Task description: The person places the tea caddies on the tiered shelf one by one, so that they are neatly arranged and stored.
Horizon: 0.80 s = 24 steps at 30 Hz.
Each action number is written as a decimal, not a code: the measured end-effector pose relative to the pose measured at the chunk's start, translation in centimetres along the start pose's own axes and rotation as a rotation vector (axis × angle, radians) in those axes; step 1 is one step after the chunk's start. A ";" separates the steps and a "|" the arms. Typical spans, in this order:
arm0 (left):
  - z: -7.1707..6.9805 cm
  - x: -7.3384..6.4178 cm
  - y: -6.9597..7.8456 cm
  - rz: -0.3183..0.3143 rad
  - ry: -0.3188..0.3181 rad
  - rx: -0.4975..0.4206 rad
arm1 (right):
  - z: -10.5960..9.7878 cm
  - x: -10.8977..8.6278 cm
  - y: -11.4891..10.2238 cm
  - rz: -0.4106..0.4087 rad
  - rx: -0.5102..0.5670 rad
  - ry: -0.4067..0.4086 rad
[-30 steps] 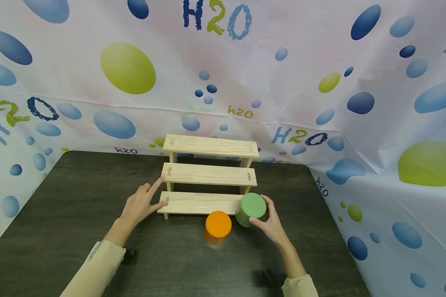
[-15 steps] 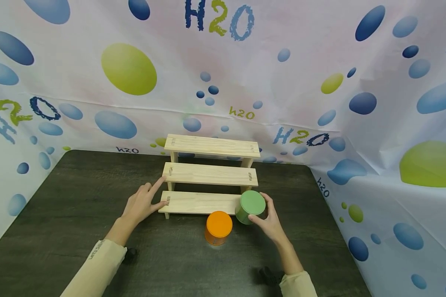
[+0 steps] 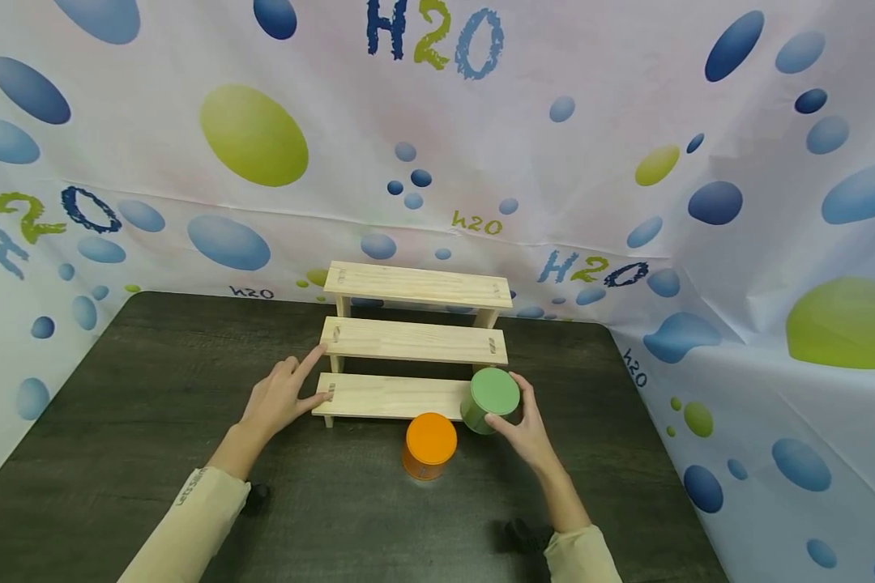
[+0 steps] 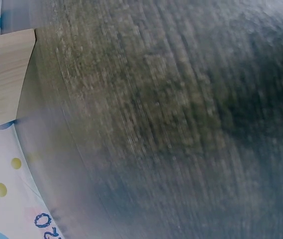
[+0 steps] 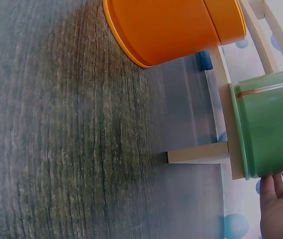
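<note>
My right hand (image 3: 527, 433) grips a round green canister (image 3: 494, 392) with a flat lid, thumb on the near side and fingers around the far right side. The canister is upright at the right end of the lowest step of a pale wooden three-step shelf (image 3: 394, 395). In the right wrist view its base (image 5: 243, 134) lies right along the step's board. My left hand (image 3: 277, 395) is spread at the shelf's left end, index fingertip at the middle step and thumb at the lowest. An orange lidded canister (image 3: 428, 441) stands on the table just before the lowest step.
The dark wood-grain table (image 3: 153, 421) carries the shelf, which stands near its back edge. Behind and to the right hangs a white sheet (image 3: 583, 162) with blue and green ovals and "H2O" lettering.
My right hand has carried the green canister slightly up and away from me, over the lowest step's right end. The left hand and orange canister hold their places.
</note>
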<state>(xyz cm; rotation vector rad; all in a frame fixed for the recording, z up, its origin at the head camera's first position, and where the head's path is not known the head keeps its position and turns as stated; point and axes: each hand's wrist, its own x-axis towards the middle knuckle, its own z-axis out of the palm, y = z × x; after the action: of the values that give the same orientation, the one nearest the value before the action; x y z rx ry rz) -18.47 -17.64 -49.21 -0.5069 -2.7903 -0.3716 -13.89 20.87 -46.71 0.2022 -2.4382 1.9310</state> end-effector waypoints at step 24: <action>0.2 0.0 -0.1 -0.003 -0.003 0.006 | 0.1 1.9 2.2 -0.047 0.051 0.019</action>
<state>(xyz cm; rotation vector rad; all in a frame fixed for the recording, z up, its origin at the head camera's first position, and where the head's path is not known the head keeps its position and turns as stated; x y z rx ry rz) -18.53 -17.66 -49.42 -0.5025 -2.7945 -0.3636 -16.05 21.07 -48.68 0.2396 -2.3524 1.9681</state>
